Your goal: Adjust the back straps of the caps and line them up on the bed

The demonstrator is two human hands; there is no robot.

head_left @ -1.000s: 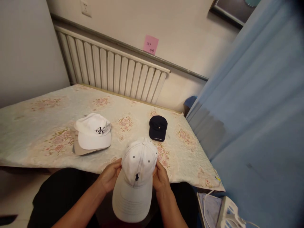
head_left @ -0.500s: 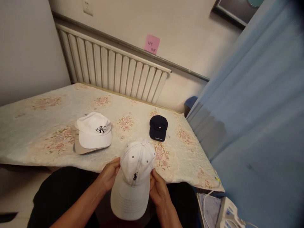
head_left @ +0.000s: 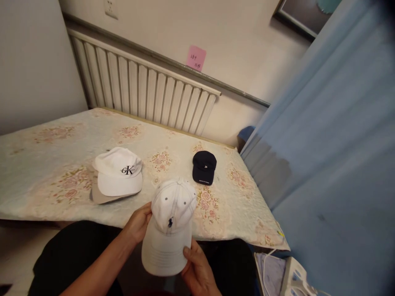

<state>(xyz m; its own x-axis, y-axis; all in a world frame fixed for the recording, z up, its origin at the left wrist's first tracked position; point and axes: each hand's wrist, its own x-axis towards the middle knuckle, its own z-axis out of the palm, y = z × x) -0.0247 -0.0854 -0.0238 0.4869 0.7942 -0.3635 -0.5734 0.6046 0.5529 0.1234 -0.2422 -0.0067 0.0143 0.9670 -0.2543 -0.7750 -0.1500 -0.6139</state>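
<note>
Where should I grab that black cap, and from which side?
Probably by the brim, from the near side, pinched top and bottom. The black cap sits crown up on the flowered cover, its brim pointing towards you, and that thin projecting edge looks easier to grip than the rounded crown. Your left hand and right hand both hold the white cap, so one would need freeing first.

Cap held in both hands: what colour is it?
The held cap is white with a dark emblem, per the head view.

White cap (head_left: 168,233) with navy rider emblem (head_left: 170,222), black cap (head_left: 204,167), pink-flowered pale bedcover (head_left: 182,162), blue curtain (head_left: 324,144).
</note>
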